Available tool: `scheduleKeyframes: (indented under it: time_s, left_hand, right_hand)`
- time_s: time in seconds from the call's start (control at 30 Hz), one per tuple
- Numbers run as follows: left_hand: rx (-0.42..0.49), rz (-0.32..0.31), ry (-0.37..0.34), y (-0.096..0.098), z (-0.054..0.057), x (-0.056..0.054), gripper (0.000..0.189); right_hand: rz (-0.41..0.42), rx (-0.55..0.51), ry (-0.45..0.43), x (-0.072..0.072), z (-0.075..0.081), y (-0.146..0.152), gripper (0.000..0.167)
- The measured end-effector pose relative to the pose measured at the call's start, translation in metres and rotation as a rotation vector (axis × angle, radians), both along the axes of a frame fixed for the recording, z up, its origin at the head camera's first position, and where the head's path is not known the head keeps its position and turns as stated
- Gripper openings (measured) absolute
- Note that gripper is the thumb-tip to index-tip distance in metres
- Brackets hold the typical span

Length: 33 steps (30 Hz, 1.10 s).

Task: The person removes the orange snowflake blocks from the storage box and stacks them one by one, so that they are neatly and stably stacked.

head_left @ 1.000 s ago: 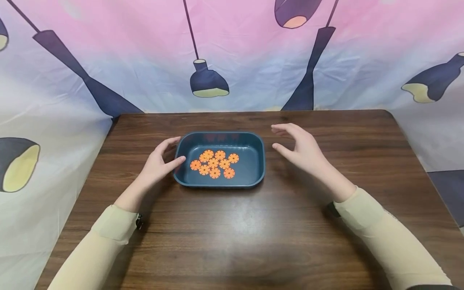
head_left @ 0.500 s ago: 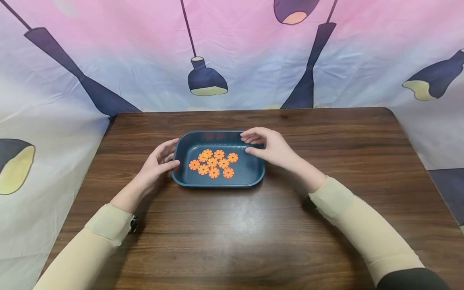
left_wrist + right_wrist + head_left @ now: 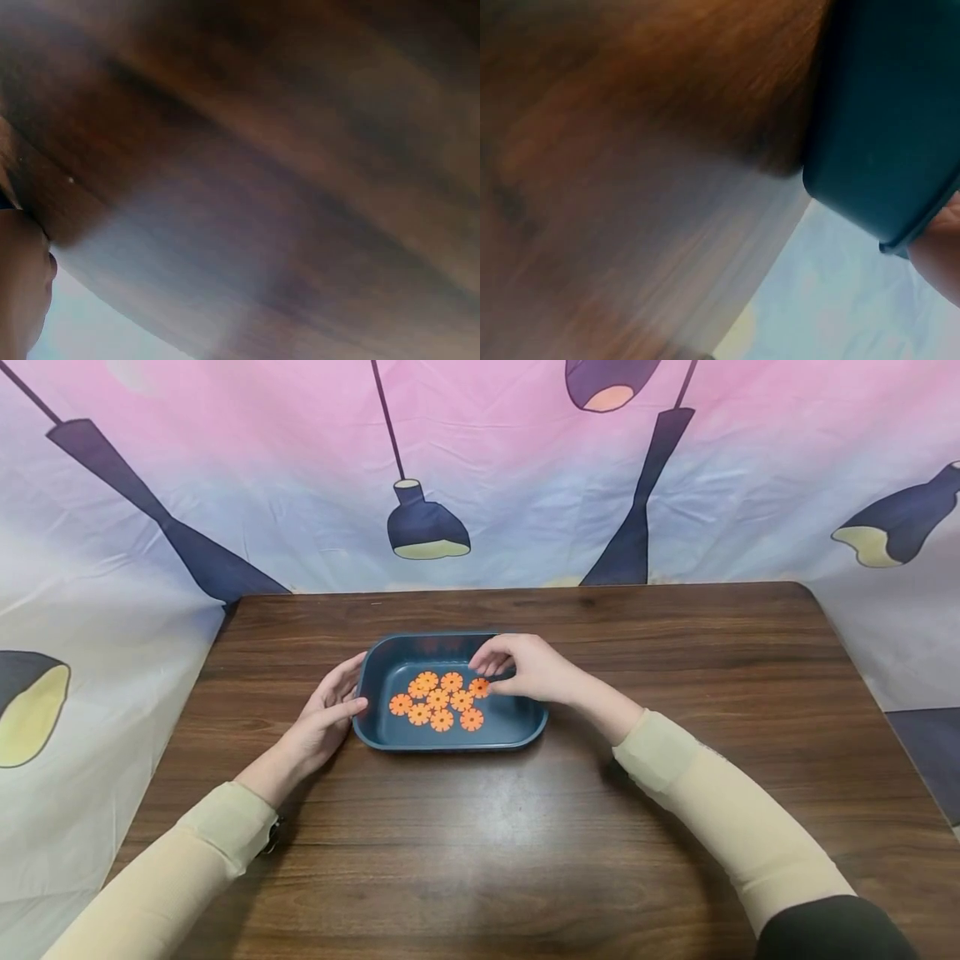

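A dark teal tray (image 3: 450, 747) with rounded corners sits on the wooden table. Several flat orange interlocking discs (image 3: 438, 699) with notched edges lie on its floor, some overlapping. My left hand (image 3: 321, 714) holds the tray's left side, thumb over the rim and fingers along the outer wall. My right hand (image 3: 534, 668) reaches in over the right rim. Its thumb and fingertips stand apart, right at the rightmost disc (image 3: 479, 687). In the right wrist view the tray's outer wall (image 3: 889, 112) shows beside part of the hand (image 3: 939, 251); the fingertips are out of sight.
The brown wooden table (image 3: 510, 843) extends around the tray on all sides. Behind its far edge hangs a cloth backdrop (image 3: 300, 477) printed with dark lamps. The left wrist view shows mainly blurred table surface (image 3: 262, 187).
My right hand has moved left, from beside the tray to over the discs inside it. My left hand has settled against the tray's left side. The discs lie as before.
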<state>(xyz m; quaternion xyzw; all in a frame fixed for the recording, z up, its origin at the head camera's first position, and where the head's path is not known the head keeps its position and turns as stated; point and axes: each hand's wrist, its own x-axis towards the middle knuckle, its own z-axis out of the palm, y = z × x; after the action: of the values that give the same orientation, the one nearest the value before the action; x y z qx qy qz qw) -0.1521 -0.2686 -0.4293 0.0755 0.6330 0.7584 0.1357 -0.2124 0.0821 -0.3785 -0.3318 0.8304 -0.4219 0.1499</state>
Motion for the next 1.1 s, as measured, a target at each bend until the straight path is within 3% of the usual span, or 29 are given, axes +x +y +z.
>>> scheduleKeyframes:
  time_s: [0.23, 0.5, 0.8, 1.1]
  left_hand:
    - [-0.005, 0.0, -0.025, 0.0, 0.0, -0.001, 0.06]
    - [-0.034, -0.007, -0.038, -0.003, -0.001, 0.0, 0.061]
    - [-0.024, 0.006, -0.046, -0.002, -0.001, 0.0, 0.059]
    - [-0.015, 0.003, -0.036, -0.001, -0.002, 0.0, 0.059]
  right_hand:
    - [0.158, 0.112, 0.022, -0.004, -0.005, -0.015, 0.032]
    - [0.272, 0.199, -0.019, -0.006, -0.01, -0.029, 0.028]
    - [0.316, 0.275, -0.02, -0.006, -0.013, -0.036, 0.031]
    - [0.324, 0.335, 0.049, -0.002, -0.013, -0.039, 0.03]
